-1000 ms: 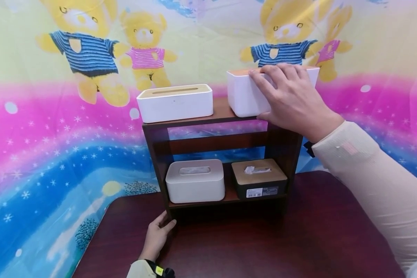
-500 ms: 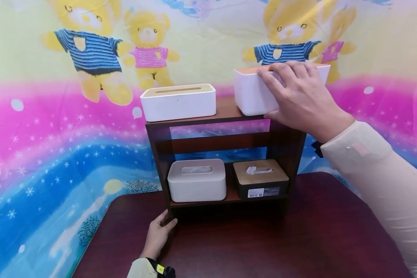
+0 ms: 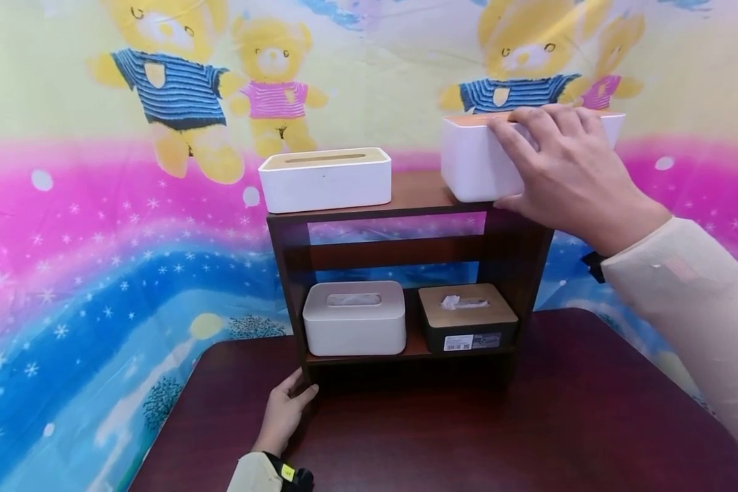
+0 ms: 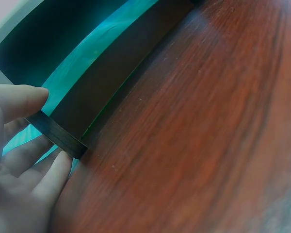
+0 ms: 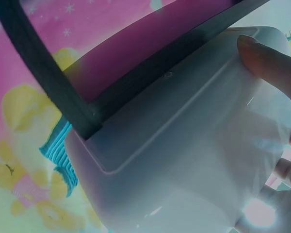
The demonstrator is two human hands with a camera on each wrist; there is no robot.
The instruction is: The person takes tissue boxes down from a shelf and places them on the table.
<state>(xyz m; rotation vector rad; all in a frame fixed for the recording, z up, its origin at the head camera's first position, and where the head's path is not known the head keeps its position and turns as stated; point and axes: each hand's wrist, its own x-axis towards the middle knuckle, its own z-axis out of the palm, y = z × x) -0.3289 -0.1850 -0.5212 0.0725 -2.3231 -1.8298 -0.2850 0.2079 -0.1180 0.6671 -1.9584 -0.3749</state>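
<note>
My right hand (image 3: 581,178) grips a tall white tissue box (image 3: 475,162) with a wooden-looking lid, fingers over its top and thumb low on its front. This box sits at the right of the top board of a dark wooden shelf (image 3: 387,254), jutting past its right end. In the right wrist view the underside of the box (image 5: 184,150) shows beyond the board. Low down, my left hand (image 3: 281,413) holds the shelf's left side panel, and in the left wrist view the thumb and fingers lie on either side of the panel edge (image 4: 58,136).
A low white tissue box (image 3: 327,189) stands at the top left of the shelf. Below are a beige tissue box (image 3: 353,333) and a black tissue box with a wooden-looking lid (image 3: 464,318). The shelf stands on a dark red table (image 3: 406,437) before a bear-print cloth (image 3: 178,266).
My right hand has moved the tall white tissue box rightward along the top board. The left hand keeps its hold on the panel. The whole head view has shifted slightly.
</note>
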